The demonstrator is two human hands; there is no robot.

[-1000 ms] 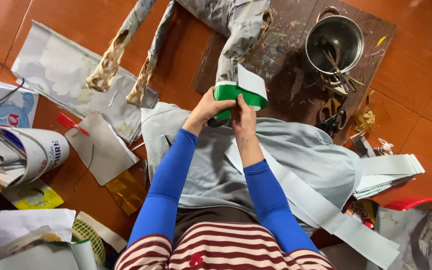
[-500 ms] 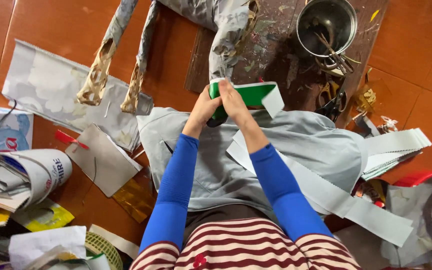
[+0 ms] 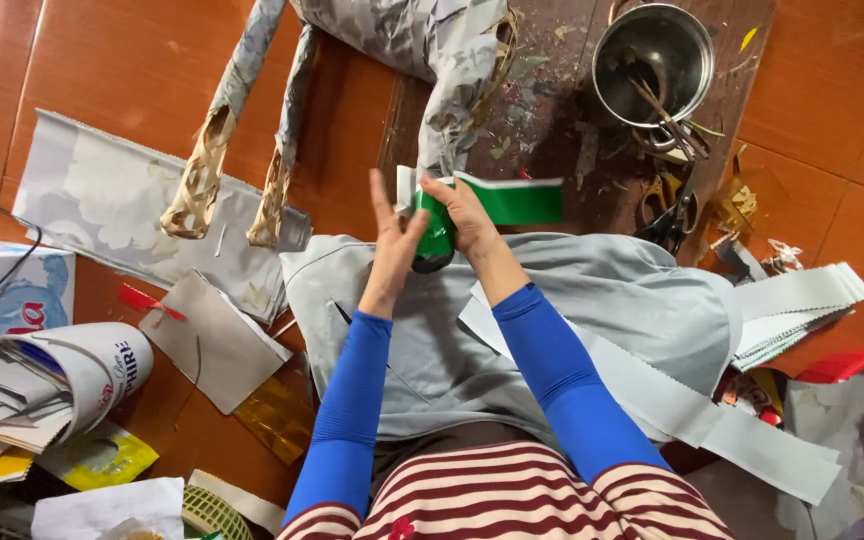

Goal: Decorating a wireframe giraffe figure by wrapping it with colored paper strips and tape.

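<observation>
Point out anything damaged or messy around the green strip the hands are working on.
The woven figure above the hands looks unfinished: its paper covering stops short, leaving bare wicker at the leg ends. Paper scraps lie strewn over the floor on the right. The board is spattered and stained. The green strip itself looks intact.

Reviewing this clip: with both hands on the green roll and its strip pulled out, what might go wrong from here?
Two risks. The green strip extends loose from the roll held between the left hand and right hand, so it may twist or fold onto itself. The scissors lie beyond the strip beside the metal pot, and a reach for them might knock the pot or drag the strip across the littered board.
</observation>
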